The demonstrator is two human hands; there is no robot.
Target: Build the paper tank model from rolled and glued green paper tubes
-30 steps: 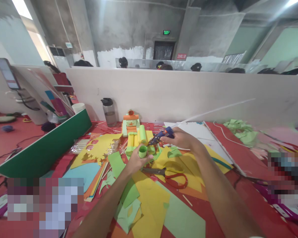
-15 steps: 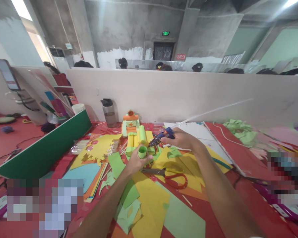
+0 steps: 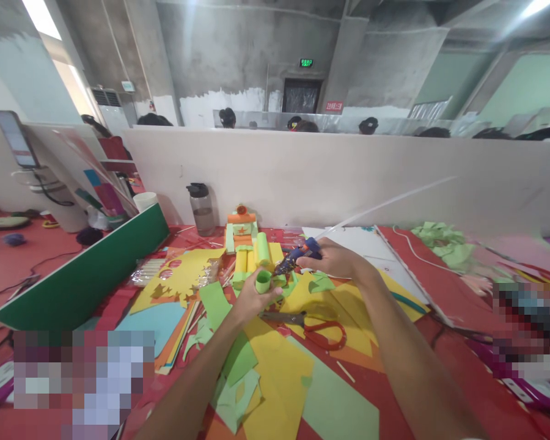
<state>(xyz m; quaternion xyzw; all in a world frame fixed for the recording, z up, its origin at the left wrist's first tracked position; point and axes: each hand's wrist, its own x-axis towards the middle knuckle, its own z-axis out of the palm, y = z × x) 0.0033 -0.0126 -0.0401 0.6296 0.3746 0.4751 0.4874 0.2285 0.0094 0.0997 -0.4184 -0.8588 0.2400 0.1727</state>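
Note:
My left hand is closed around a short green paper tube, its round opening facing me. In my right hand is a dark blue glue gun with a long clear glue stick jutting from its back. The gun's nozzle points left, close to the tube; whether it touches cannot be made out. Just behind lies a yellow and green model of rolled paper, with another green roll on it. Scissors with red handles rest on yellow paper below my hands.
An orange and green paper model and a water bottle stand by the white partition. A green board stands on edge at left. Yellow sheets with cut-outs, paper scraps and a cutting of pale green paper lie around.
Almost nothing differs. The glue stick's far end has dipped slightly and shifted left; both hands keep their places and their grip.

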